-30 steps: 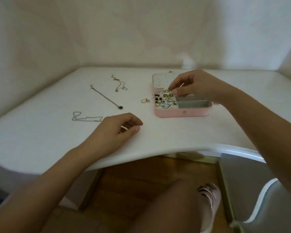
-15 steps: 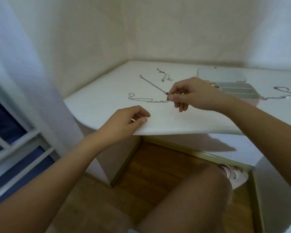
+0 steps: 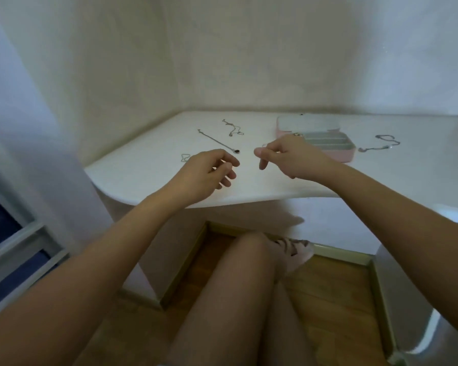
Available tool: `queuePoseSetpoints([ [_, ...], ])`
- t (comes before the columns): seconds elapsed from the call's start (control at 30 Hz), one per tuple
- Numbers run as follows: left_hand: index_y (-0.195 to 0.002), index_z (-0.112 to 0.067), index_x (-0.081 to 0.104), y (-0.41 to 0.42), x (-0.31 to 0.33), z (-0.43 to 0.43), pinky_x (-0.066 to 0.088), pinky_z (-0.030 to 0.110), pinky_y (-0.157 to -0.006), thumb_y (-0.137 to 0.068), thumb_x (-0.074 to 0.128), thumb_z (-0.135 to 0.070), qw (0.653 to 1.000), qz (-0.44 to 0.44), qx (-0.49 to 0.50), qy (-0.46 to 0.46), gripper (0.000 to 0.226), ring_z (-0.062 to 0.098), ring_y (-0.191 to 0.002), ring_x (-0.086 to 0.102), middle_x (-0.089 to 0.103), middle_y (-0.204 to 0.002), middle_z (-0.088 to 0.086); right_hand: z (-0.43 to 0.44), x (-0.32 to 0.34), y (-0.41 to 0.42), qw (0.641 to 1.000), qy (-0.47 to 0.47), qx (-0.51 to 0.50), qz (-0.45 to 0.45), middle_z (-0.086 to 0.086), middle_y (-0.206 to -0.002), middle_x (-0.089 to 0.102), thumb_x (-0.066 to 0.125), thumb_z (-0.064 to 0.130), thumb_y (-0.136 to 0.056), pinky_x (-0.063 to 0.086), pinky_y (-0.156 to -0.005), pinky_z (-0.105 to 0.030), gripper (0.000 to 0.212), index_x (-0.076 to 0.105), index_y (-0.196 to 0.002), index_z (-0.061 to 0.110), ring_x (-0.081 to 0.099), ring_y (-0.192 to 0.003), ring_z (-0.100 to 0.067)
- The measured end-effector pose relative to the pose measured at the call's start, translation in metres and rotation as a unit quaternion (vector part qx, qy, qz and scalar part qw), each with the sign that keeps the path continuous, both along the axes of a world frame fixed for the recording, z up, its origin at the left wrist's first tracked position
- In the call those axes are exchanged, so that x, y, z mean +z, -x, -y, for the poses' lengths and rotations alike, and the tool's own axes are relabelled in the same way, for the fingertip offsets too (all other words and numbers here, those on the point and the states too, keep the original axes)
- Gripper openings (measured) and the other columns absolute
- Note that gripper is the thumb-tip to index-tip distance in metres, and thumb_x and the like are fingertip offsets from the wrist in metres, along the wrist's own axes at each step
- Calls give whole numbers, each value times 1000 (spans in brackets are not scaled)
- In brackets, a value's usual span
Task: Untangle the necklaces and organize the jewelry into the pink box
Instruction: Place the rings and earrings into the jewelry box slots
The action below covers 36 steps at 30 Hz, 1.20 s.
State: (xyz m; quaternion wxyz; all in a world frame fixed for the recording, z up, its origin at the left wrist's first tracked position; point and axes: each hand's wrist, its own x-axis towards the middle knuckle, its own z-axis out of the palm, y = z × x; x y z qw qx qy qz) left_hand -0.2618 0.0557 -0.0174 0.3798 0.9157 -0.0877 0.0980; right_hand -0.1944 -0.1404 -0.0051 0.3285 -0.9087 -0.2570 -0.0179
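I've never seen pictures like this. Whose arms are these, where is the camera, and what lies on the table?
No machine: a person wears one camera on the head, looking down past their knee. The left hand and right hand hover above a white table, thumb and fingers drawn together; whether they hold anything is too blurred to tell. On the table: an open pink box, a straight necklace with a dark pendant, a crumpled necklace beyond it, a chain partly hidden by the left hand, and another chain right of the box.
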Motion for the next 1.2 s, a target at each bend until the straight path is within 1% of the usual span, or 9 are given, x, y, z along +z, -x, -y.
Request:
queuePoseSetpoints([
  [0.17,-107,-17,60,-12,3,36,56,24,-67,-101,40,-15,999,-7,-19,27,21,12,-74,67,67,-87,1,35,-4,4,998,-12,-53,9,8,-49,52,46,48,-96,34,-50,-25,44,70,-75,18,41,-36,-10],
  [0.3,-108,-19,59,-9,-4,59,55,21,-58,-100,44,-18,998,-16,-48,33,17,13,-64,67,68,-79,3,57,-10,11,998,-14,-67,1,9,-37,43,48,45,-96,33,-48,-24,40,70,-79,16,41,-36,-8],
  [0.4,-108,-20,59,-8,-13,59,56,23,-61,-99,46,-20,999,-9,-49,12,16,11,-65,67,68,-79,1,64,-17,14,997,-24,-72,-8,10,-45,51,52,42,-95,33,-44,-18,33,68,-84,15,43,-35,-1],
  [0.47,-108,-19,60,-8,-19,54,57,24,-64,-98,47,-21,999,-4,-51,15,16,10,-65,67,69,-79,1,63,-23,15,997,-24,-74,-19,3,-53,57,54,42,-94,34,-43,-15,30,67,-88,15,44,-35,-1],
  [0.67,-100,-19,62,-5,-41,29,56,34,-79,-97,49,-22,996,25,-85,6,14,4,-75,67,69,-83,-6,48,-37,22,996,0,-85,-23,2,-62,64,55,38,-94,40,-51,-19,23,65,-90,17,54,-46,-10],
  [0.83,-101,-17,62,2,-58,8,55,31,-78,-97,51,-22,991,36,-119,47,14,5,-75,66,67,-84,-5,31,-50,33,994,-26,-98,30,1,-60,64,60,36,-92,46,-55,-24,19,64,-86,19,55,-46,-9],
  [0.93,-100,-21,61,8,-89,4,54,31,-75,-96,52,-25,986,9,-167,1,11,9,-78,64,65,-86,-5,27,-71,45,995,-36,-60,70,4,-60,61,62,32,-91,43,-57,-24,18,65,-80,18,53,-50,-5],
  [1.03,-101,-23,60,6,-123,5,54,28,-73,-96,52,-24,979,-54,-194,-23,9,7,-77,64,65,-87,-6,31,-106,49,996,32,-41,66,5,-62,59,62,37,-89,39,-55,-24,22,66,-79,18,53,-56,-6],
  [1.2,-104,-23,62,-11,-178,25,52,29,-71,-95,54,-24,965,-154,-205,-48,12,11,-79,65,66,-89,-4,60,-171,53,991,36,-110,-65,14,-66,55,62,39,-89,39,-61,-22,14,61,-81,27,53,-62,-1],
])
